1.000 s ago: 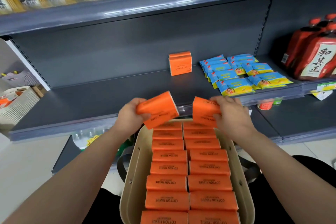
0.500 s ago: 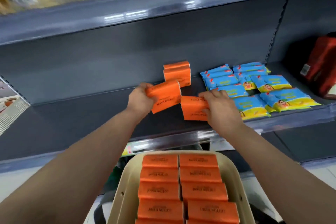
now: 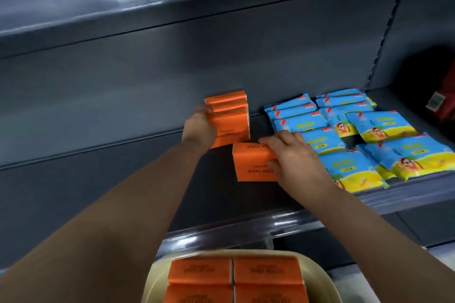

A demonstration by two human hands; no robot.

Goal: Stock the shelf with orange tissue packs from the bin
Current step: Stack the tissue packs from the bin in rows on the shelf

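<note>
On the dark grey shelf (image 3: 98, 162), my left hand (image 3: 199, 128) holds an orange tissue pack (image 3: 230, 130) upright, pressed against the front of the orange packs (image 3: 226, 99) standing at the back. My right hand (image 3: 295, 157) grips a second orange tissue pack (image 3: 253, 162) from its right end, low over the shelf board just in front and to the right of the first; whether it touches the board I cannot tell. Below, a beige bin (image 3: 152, 280) shows several more orange packs (image 3: 236, 275) in two columns.
Several blue and yellow packets (image 3: 349, 135) lie in rows directly right of my right hand. A red bottle (image 3: 445, 101) stands in the dark far-right bay. The upper shelf (image 3: 172, 2) overhangs the space. The glossy shelf front rail (image 3: 234, 231) runs above the bin.
Both hands moved forward and deeper onto the shelf with their packs. The left pack went from tilted in the air to upright against the back stack; the right pack came down near the shelf board.
</note>
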